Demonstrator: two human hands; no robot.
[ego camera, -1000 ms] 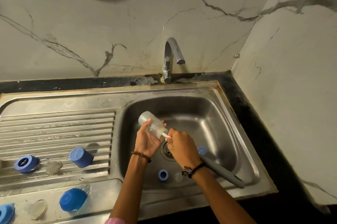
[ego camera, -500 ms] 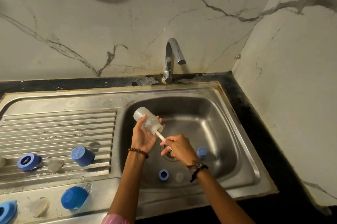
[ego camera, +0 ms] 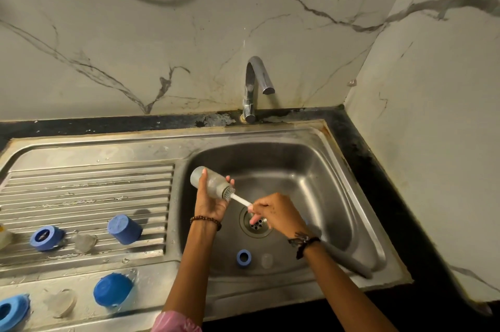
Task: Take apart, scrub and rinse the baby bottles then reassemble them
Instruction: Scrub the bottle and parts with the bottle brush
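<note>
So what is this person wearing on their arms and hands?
Both forearms are bare and there are no gloves. The left hand has a bracelet of small dark brown beads around its wrist. The right hand has a black corded wristband with loose hanging ends. A bit of pink sleeve shows at the bottom edge on the left arm.

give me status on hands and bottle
Left hand grips bottle over sink. Right hand holds brush, head at bottle mouth. Tap dry, nothing in the way.
</note>
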